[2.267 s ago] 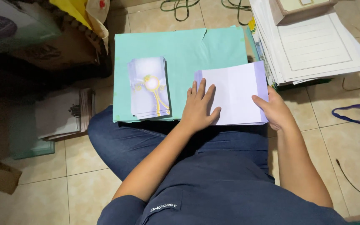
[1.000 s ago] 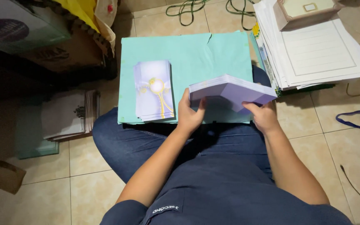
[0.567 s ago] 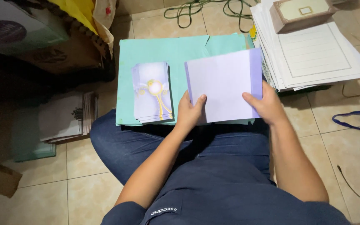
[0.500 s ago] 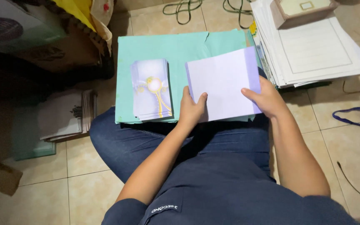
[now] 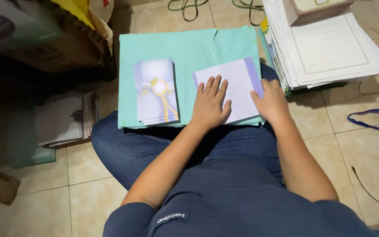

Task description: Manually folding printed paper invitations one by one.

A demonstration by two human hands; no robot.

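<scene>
A pale lilac folded card (image 5: pixel 237 83) lies flat on a turquoise paper stack (image 5: pixel 189 44) that rests across my knees. My left hand (image 5: pixel 211 103) presses flat on the card's lower left part, fingers spread. My right hand (image 5: pixel 270 101) rests on the card's right edge, fingers curled over it. To the left on the same turquoise stack sits a small pile of lilac cards (image 5: pixel 155 91) with a gold and white ornament printed on top.
A tall pile of white printed sheets (image 5: pixel 330 48) with a small box on top stands at the right. Cardboard boxes and bags (image 5: pixel 44 39) fill the upper left. A bundle of papers (image 5: pixel 64 118) lies on the tiled floor. Cables and a blue strap (image 5: pixel 373 120) lie at the right.
The card was lifted and turned in both hands, then laid back down. Now it lies flat on the turquoise stack with my left palm pressing on it.
</scene>
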